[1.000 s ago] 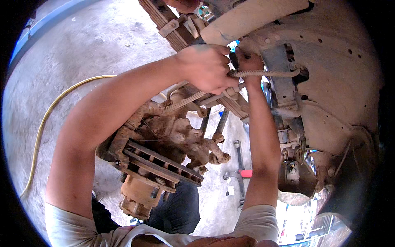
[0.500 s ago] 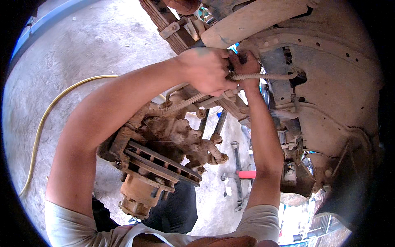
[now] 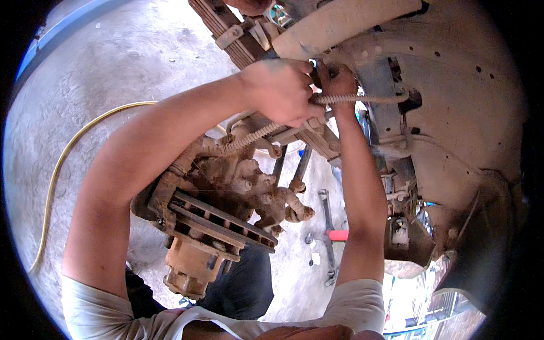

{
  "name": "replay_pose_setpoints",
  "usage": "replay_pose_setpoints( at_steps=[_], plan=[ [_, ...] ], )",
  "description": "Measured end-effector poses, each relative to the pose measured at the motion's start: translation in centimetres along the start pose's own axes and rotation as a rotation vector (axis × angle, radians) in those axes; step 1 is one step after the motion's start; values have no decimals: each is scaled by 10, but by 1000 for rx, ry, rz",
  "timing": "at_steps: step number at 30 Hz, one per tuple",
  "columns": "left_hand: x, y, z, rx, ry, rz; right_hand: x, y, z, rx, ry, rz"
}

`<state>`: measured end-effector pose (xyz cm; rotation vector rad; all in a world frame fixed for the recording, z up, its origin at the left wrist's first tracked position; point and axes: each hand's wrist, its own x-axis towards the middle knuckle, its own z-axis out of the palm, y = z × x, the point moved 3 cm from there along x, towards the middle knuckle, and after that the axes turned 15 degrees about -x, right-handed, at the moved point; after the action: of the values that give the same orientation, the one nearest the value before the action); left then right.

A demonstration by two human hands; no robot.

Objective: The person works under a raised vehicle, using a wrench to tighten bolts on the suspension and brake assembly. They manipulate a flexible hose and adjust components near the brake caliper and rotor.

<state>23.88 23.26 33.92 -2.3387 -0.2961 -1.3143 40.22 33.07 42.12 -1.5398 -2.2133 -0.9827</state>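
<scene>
My left hand point(image 3: 281, 92) is closed around a spiral-wrapped hose point(image 3: 362, 99); the hose leaves its finger side to the right and its lower edge toward the axle. Close by on the right, my right hand point(image 3: 339, 84) is raised with curled fingers, behind the hose. A dark piece shows between the two hands, but what the right fingers grip is hidden. Under my arms hangs a rusty wheel hub point(image 3: 192, 262) with a vented brake disc point(image 3: 224, 221) and a dirt-covered steering knuckle point(image 3: 243, 175).
A leaf spring point(image 3: 218, 25) and a pale cylinder point(image 3: 345, 25) lie beyond my hands. The dusty wheel-arch panel point(image 3: 453, 124) fills the right side. On the concrete floor are a yellow hose point(image 3: 62, 164) and a long metal tool point(image 3: 327, 238) near a red handle point(image 3: 338, 235).
Both hands stay close together at the hose. The right hand's fingers have curled in a little more. The view has shifted slightly.
</scene>
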Motion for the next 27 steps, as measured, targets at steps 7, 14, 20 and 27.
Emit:
replay_pose_setpoints(
  at_steps=[7,14,20,27],
  plan=[
    [-3,-1,-4,-4,7,28,-9,-13,-11,89,-79,27],
    [-3,0,-4,-3,25,34,-9,-12,-10,109,-120,69],
    [-2,1,-1,36,8,25,-4,0,8,3,14,67],
    [-1,2,-5,0,11,22,-7,2,3,113,11,96]
  ],
)
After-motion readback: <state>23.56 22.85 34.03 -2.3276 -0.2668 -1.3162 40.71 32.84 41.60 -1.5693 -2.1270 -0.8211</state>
